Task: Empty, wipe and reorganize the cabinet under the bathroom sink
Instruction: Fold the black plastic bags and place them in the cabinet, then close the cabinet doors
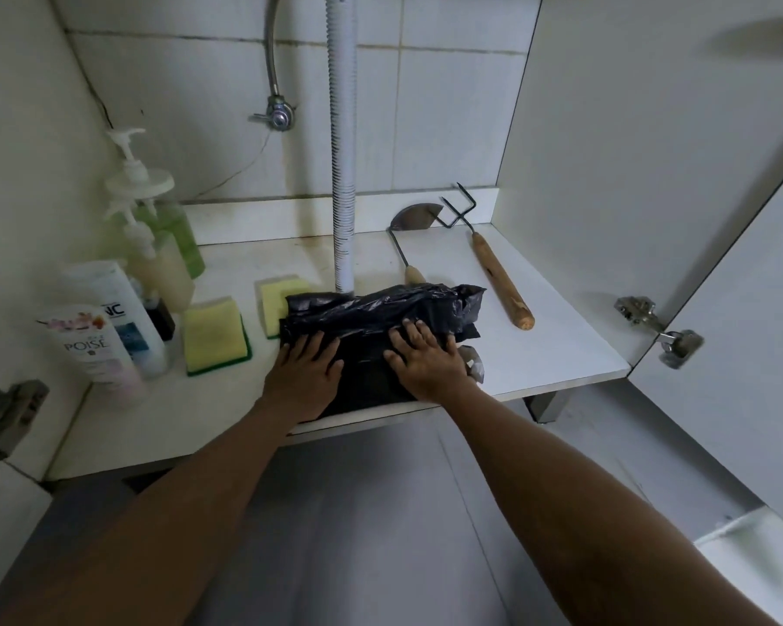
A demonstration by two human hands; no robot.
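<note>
From the head camera, you have both hands flat on the black plastic bag (380, 327), which lies on the cabinet shelf (539, 350) at its front edge, just in front of the white drain hose (344, 173). Your left hand (306, 372) presses the bag's left end with fingers straight and spread; your right hand (426, 359) presses its middle-right part the same way, fingers out and apart, gripping nothing. Neither hand is curled round the plastic.

What matters for your next move is the bag's long axis: it runs left to right across the shelf, square to your forearms, with the crumpled bulk on the far side, beyond your fingertips, and the flattened part under your palms. The bag's right end sticks out past your right hand, so that hand is the nearer one for tucking or folding it; the left end is already under your left hand.

Either side is occupied. Two yellow sponges (215, 336) sit just left of the bag, the farther one partly under its corner, with the bottles (109, 327) beyond them. To the right lie two wooden-handled tools (500, 282), one handle disappearing behind the bag. I judge the bag is being flattened into place as part of reorganizing.
</note>
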